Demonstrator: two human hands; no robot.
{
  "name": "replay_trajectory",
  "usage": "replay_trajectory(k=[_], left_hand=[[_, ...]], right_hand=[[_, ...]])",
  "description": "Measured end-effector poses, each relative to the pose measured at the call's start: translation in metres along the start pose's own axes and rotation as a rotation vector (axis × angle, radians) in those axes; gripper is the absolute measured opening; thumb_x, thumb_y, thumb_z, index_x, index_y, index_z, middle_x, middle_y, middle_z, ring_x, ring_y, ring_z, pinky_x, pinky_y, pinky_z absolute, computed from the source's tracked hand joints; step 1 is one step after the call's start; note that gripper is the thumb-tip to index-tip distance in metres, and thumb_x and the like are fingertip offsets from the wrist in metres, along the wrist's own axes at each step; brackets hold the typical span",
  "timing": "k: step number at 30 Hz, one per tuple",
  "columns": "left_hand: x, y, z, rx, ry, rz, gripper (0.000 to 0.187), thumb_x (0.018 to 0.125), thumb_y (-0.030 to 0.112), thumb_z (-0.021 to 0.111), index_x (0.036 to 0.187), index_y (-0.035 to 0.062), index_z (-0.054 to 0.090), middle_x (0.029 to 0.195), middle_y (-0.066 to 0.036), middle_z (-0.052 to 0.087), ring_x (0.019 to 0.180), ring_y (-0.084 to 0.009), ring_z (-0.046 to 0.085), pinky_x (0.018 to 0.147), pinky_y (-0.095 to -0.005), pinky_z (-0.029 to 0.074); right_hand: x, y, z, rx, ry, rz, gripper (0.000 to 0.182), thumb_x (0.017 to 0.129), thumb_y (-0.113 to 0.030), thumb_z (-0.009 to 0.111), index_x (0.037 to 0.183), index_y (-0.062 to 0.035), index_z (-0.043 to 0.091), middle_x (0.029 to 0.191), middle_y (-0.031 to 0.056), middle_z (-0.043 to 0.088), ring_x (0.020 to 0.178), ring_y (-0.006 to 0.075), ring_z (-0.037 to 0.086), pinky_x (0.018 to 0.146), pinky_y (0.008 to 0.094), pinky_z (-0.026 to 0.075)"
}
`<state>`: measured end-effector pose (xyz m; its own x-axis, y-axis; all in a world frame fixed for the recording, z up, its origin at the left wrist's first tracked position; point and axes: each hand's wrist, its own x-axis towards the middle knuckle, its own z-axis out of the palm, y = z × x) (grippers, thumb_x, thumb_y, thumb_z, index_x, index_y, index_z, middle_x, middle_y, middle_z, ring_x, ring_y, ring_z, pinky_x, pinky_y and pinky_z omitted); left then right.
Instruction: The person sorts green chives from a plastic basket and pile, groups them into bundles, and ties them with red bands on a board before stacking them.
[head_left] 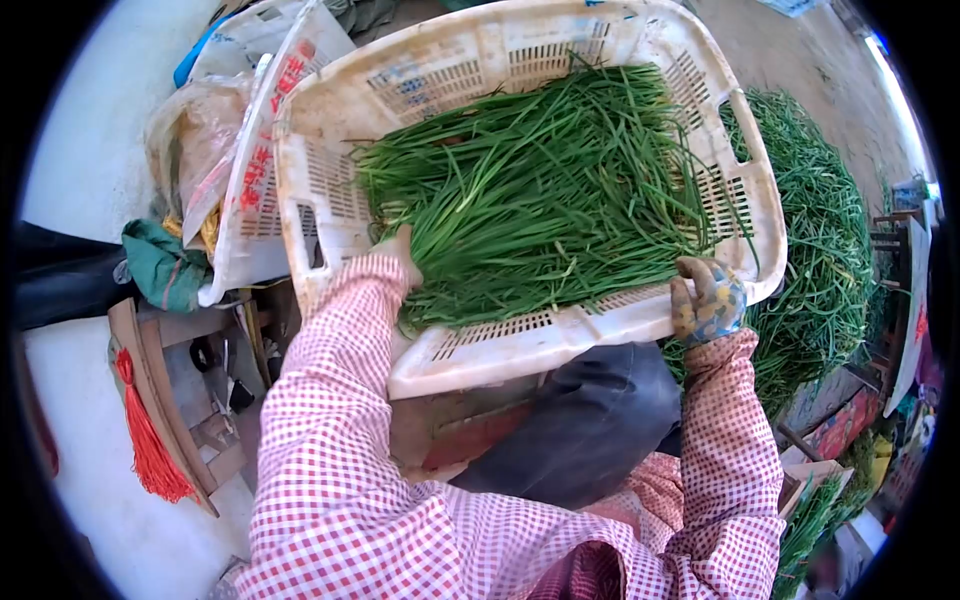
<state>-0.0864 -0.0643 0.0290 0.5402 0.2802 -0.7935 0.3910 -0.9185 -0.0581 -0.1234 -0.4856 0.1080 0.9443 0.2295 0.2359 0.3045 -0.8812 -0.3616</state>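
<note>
A white plastic basket [450, 362] with slotted sides is tilted in front of me. Long green garlic chives [540, 190] lie in a thick layer inside it. My left hand [404, 256] reaches over the left side and touches the chives at their near left edge; its fingers are hidden among the leaves. At the near right corner my right hand [708, 300], in a patterned glove, has its fingers curled over the basket's rim.
A large heap of chives [810, 240] stands right of the basket. Another white crate with red writing [262, 165] leans at the left, beside a plastic bag [190, 140]. A wooden stool [160, 390] with a red tassel [150, 440] is at lower left.
</note>
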Motion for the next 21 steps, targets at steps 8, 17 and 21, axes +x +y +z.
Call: replay_trajectory(k=[8, 17, 21], left_hand=[[0.062, -0.053, -0.005, -0.539, -0.376, 0.385, 0.084, 0.054, 0.001, 0.084, 0.131, 0.0009, 0.049, 0.109, -0.013, 0.066, 0.101, -0.0253, 0.063, 0.089, -0.0386, 0.051], [0.006, -0.037, 0.014, -1.114, -0.751, 0.436, 0.052, 0.068, 0.000, 0.071, 0.119, 0.0008, 0.060, 0.108, -0.015, 0.067, 0.090, -0.0248, 0.068, 0.082, -0.0361, 0.056], [-0.043, -0.012, 0.005, -1.444, -0.984, 0.282, 0.055, 0.072, 0.004, 0.069, 0.125, -0.0005, 0.056, 0.112, -0.015, 0.066, 0.094, -0.0230, 0.067, 0.087, -0.0349, 0.054]], right_hand=[[0.000, -0.001, 0.000, -0.012, -0.065, 0.017, 0.020, 0.079, -0.018, 0.064, 0.094, -0.0059, 0.068, 0.089, 0.0117, 0.069, 0.087, 0.0319, 0.064, 0.080, 0.0427, 0.050], [0.064, -0.086, 0.027, 0.297, -1.307, 0.186, 0.050, 0.091, -0.042, 0.052, 0.121, -0.0031, 0.059, 0.117, 0.0187, 0.063, 0.110, 0.0302, 0.060, 0.096, 0.0378, 0.046], [0.065, -0.106, 0.092, 0.196, -1.577, 0.142, 0.093, 0.084, -0.073, 0.045, 0.142, 0.0001, 0.037, 0.141, 0.0241, 0.044, 0.133, 0.0360, 0.040, 0.111, 0.0419, 0.031]])
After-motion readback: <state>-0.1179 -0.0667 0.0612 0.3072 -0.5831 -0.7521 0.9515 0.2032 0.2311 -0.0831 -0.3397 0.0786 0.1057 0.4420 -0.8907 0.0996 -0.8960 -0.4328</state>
